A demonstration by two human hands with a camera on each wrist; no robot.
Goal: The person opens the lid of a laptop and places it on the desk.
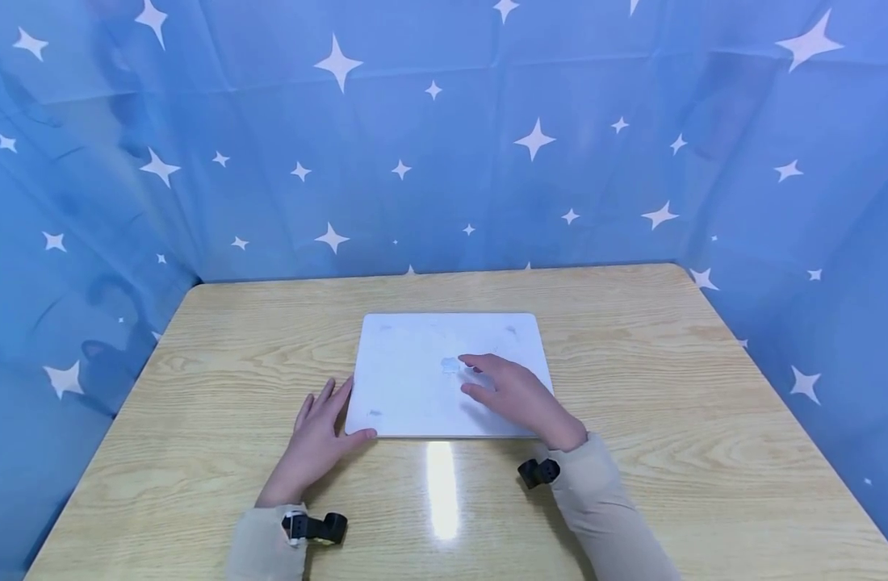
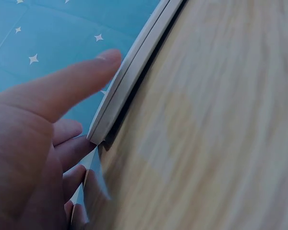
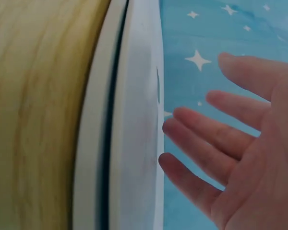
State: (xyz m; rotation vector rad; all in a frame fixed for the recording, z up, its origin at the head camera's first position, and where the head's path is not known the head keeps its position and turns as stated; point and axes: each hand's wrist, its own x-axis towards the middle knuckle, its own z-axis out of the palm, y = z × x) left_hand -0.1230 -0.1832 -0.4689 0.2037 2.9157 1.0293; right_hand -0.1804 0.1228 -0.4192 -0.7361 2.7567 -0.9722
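Observation:
A flat white slab that looks like a closed laptop (image 1: 408, 387) lies on the table, with a small pale mark at its middle and faint smudges near its corners. My left hand (image 1: 319, 442) is at its near left corner: the fingers reach along the left side and the thumb extends over the near edge. In the left wrist view, the laptop's edge (image 2: 129, 72) shows a thin seam, and a fingertip meets its corner. Above the lid, right of the middle mark, my right hand (image 1: 513, 395) hovers with loosely spread fingers. Nothing is in its grasp in the right wrist view.
The wood-grain table (image 1: 705, 452) extends around the laptop on all sides. A blue curtain with white stars (image 1: 444, 161) stands behind the table and along both sides. Black wrist cameras sit on both sleeves, near the table's surface.

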